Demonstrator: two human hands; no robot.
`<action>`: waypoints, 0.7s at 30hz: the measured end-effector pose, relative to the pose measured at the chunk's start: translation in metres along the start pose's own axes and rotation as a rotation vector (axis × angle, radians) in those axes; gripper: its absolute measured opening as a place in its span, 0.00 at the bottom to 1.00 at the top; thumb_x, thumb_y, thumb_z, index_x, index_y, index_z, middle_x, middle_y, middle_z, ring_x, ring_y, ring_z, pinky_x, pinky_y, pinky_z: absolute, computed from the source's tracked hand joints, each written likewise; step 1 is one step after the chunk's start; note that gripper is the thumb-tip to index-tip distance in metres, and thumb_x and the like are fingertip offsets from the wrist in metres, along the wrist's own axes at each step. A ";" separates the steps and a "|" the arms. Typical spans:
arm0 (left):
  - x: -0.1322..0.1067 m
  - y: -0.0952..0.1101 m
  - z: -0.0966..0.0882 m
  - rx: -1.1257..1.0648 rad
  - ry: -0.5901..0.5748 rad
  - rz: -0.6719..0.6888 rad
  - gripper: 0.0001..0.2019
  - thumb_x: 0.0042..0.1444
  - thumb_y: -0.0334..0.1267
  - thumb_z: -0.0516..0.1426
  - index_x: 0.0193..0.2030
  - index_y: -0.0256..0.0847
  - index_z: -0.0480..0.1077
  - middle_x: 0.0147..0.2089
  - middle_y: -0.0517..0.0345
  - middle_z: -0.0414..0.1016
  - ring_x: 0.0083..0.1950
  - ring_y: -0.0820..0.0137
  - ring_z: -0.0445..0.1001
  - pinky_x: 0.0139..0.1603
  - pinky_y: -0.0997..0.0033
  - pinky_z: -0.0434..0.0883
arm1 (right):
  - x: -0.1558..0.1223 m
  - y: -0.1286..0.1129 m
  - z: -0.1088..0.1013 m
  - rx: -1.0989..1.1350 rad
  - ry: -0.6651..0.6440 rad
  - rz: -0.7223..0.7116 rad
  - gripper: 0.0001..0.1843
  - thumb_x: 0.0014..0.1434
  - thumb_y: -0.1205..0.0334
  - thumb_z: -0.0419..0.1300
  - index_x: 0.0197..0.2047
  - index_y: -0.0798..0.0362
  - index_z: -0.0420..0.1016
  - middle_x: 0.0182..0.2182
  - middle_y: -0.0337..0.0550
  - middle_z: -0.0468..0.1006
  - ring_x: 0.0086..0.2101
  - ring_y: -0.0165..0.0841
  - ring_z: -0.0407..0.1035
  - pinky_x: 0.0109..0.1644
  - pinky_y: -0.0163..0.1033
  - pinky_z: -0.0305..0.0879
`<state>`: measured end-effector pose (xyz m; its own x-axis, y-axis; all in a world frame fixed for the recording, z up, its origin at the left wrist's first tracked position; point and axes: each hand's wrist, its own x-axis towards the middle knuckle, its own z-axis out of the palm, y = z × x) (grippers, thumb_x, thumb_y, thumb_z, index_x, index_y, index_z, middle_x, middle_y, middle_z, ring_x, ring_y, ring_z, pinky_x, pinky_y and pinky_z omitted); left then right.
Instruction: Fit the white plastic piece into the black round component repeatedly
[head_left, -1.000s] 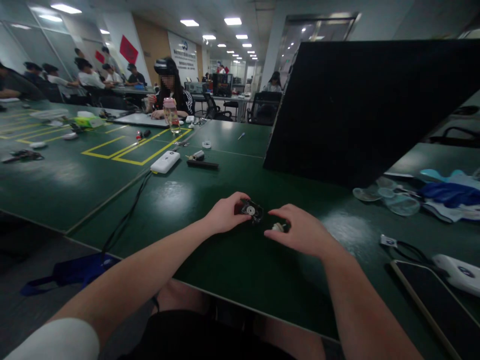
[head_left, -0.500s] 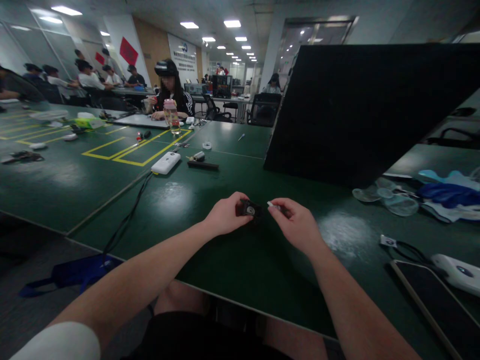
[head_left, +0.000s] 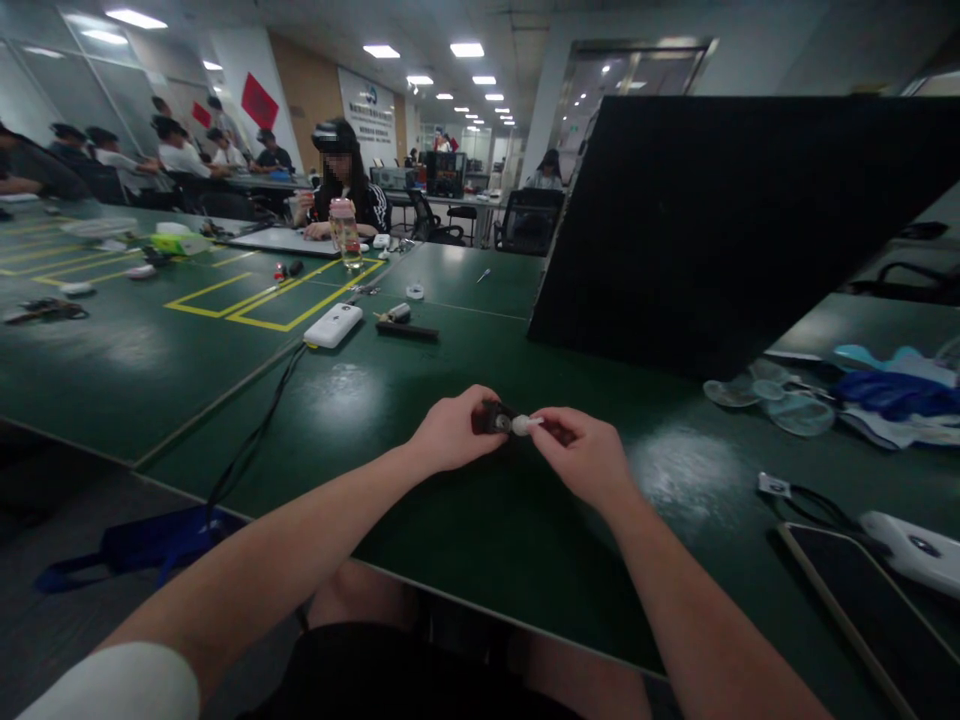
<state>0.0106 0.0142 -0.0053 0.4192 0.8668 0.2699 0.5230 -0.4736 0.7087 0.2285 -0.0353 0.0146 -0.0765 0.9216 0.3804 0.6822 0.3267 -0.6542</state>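
Observation:
My left hand (head_left: pixel 457 430) is closed on a small black part (head_left: pixel 496 414) with a round, light-coloured centre facing me. Between finger and thumb, my right hand (head_left: pixel 581 450) pinches a small white plastic piece (head_left: pixel 523 425) with a rounded end and a thin stem. Its rounded end is right beside the black part; whether the two touch I cannot tell. Both hands are just above the green table (head_left: pixel 450 520). My fingers hide much of the black part.
A large black panel (head_left: pixel 712 230) leans at the right. Clear fan blades (head_left: pixel 799 410), a phone (head_left: pixel 847 590) and a white power bank (head_left: pixel 911 545) lie to the right. Farther left are another white power bank (head_left: pixel 334 326) and a black bar (head_left: pixel 409 330). A person (head_left: pixel 341 190) sits across the table.
My right hand has turned and come slightly left, bringing the white piece up beside the black part. My left hand has stayed almost still.

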 end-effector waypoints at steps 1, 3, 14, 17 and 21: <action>0.000 0.000 0.000 0.002 -0.001 0.006 0.22 0.52 0.46 0.65 0.52 0.47 0.68 0.39 0.61 0.79 0.39 0.67 0.78 0.38 0.68 0.72 | 0.000 0.000 0.000 -0.043 -0.020 -0.008 0.12 0.61 0.54 0.61 0.42 0.51 0.82 0.33 0.45 0.82 0.28 0.34 0.71 0.31 0.40 0.65; -0.001 -0.001 -0.001 0.008 -0.009 0.007 0.22 0.52 0.45 0.65 0.53 0.48 0.68 0.40 0.61 0.78 0.39 0.68 0.78 0.38 0.68 0.72 | 0.001 0.000 -0.001 -0.119 -0.058 -0.021 0.12 0.61 0.54 0.61 0.42 0.50 0.83 0.33 0.44 0.82 0.27 0.33 0.70 0.30 0.39 0.63; -0.002 0.006 -0.003 0.005 -0.077 0.022 0.20 0.53 0.42 0.65 0.52 0.48 0.69 0.41 0.61 0.78 0.40 0.68 0.78 0.41 0.66 0.74 | -0.002 -0.009 0.000 -0.319 -0.209 0.034 0.28 0.67 0.45 0.51 0.20 0.50 0.71 0.18 0.39 0.72 0.20 0.30 0.62 0.26 0.39 0.52; -0.003 0.007 -0.004 -0.031 -0.064 0.009 0.21 0.53 0.43 0.65 0.53 0.48 0.69 0.43 0.61 0.79 0.42 0.68 0.79 0.42 0.66 0.75 | -0.003 -0.009 -0.005 -0.304 -0.146 0.067 0.24 0.63 0.41 0.56 0.27 0.50 0.76 0.21 0.40 0.75 0.21 0.31 0.65 0.25 0.38 0.53; -0.002 0.005 -0.003 -0.031 -0.037 -0.009 0.22 0.52 0.43 0.66 0.53 0.47 0.69 0.41 0.62 0.79 0.40 0.67 0.79 0.41 0.66 0.75 | -0.001 -0.011 -0.016 -0.226 -0.097 -0.002 0.16 0.60 0.48 0.61 0.45 0.48 0.80 0.28 0.40 0.80 0.24 0.31 0.68 0.28 0.38 0.58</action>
<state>0.0105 0.0109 -0.0004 0.4419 0.8645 0.2396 0.5039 -0.4601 0.7310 0.2331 -0.0434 0.0318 -0.1403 0.9402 0.3103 0.8265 0.2837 -0.4862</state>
